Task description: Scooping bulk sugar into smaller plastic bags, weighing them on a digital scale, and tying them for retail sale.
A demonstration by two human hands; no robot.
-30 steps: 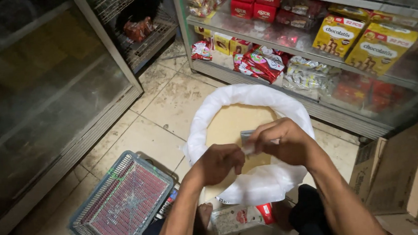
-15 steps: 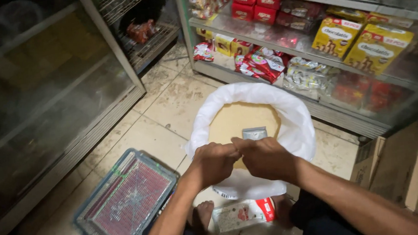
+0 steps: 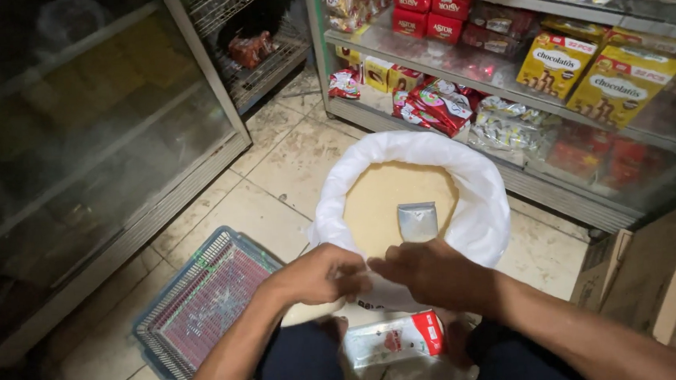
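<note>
The sack point(image 3: 486, 204) is white, its grain point(image 3: 378, 203) pale tan, with a silver scoop point(image 3: 417, 222) on it. Left of the sack, the scale point(image 3: 204, 304) shows a red grid top framed grey-blue. Behind the sack, boxes point(image 3: 555, 63) are yellow.

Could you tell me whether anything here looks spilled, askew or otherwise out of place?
Little stands out. A metal scoop lies loose on the grain in the open white sack, and a red-and-white packet lies flat on the floor below both hands. No spill visible.
</note>
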